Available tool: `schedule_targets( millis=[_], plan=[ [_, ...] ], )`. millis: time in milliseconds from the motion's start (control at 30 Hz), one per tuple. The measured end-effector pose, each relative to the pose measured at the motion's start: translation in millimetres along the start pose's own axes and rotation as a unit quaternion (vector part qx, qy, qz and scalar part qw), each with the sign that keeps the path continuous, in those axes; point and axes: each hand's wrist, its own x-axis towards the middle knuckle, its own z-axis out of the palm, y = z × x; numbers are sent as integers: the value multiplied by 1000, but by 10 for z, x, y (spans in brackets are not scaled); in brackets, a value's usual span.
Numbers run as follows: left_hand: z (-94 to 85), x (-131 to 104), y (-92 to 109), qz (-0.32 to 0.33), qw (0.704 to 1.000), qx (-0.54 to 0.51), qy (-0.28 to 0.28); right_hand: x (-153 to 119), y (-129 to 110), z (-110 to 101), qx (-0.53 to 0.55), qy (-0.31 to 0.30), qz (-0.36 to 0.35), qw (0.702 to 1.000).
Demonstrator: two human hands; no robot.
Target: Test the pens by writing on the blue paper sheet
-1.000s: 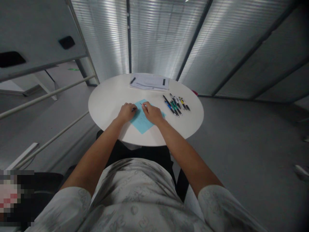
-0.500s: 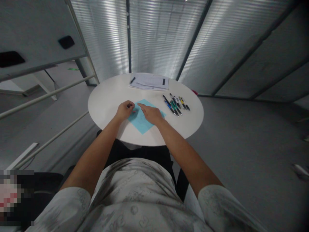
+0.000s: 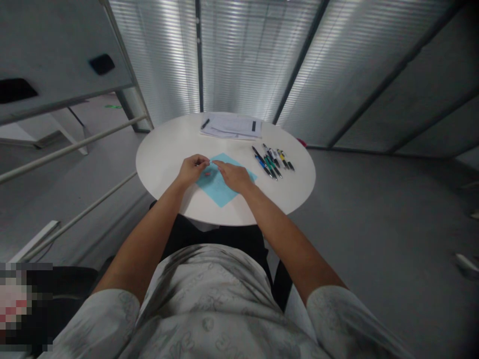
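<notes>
A sheet of light blue paper (image 3: 220,192) lies on the white round table, one corner pointing toward me. Over its upper left edge my left hand (image 3: 192,169) is curled, thumb and fingertips pinched together at what looks like the paper's edge. The exact grip is partly hidden by the fingers. My right hand (image 3: 234,176) rests across the sheet's right half with its fingers stretched out to the left. Its fingertips come close to those of my left hand, near the upper middle of the paper.
Several pens (image 3: 270,162) lie in a loose group to the right of the paper. A stack of printed sheets (image 3: 232,125) with a black pen (image 3: 205,124) on it sits at the far side of the table (image 3: 164,144). A metal rail (image 3: 75,148) stands at left.
My left hand's fingertips have shifted slightly and closed together near the right fingertips. My right hand has moved only a little to the left.
</notes>
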Motion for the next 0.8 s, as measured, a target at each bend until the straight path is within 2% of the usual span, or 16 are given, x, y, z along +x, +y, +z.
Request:
schedule_targets(
  millis=[800],
  plan=[
    [13, -12, 22, -18, 999, -11, -27, 0, -9, 48, -9, 17, -17, 1000]
  ],
)
